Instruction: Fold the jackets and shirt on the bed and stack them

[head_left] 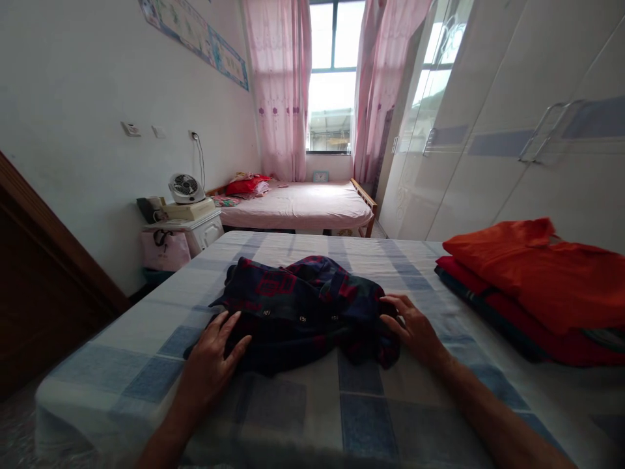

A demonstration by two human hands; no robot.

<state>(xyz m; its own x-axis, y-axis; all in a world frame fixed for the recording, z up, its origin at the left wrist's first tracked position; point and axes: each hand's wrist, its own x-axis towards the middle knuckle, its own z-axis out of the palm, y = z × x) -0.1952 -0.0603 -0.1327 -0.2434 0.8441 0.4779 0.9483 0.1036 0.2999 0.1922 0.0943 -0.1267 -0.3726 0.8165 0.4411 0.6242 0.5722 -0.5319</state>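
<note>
A dark plaid shirt (303,306) in navy, red and green lies bunched across the checked bedding, with a row of buttons showing along its middle. My left hand (215,348) rests on its left end, fingers stretched and thumb apart. At the right end, my right hand (410,322) has bent fingers and thumb on either side of the fabric's edge; a ring shows on one finger. To the right is a stack of folded clothes, an orange shirt (532,267) on top of a red garment (522,319) and a dark one.
The bed (273,417) has a blue-and-white checked sheet. Beyond it stands a second bed (312,202) with pink bedding. A small fan (187,187) sits on a white bedside cabinet (208,233) at left. White wardrobe doors (493,104) line the right side.
</note>
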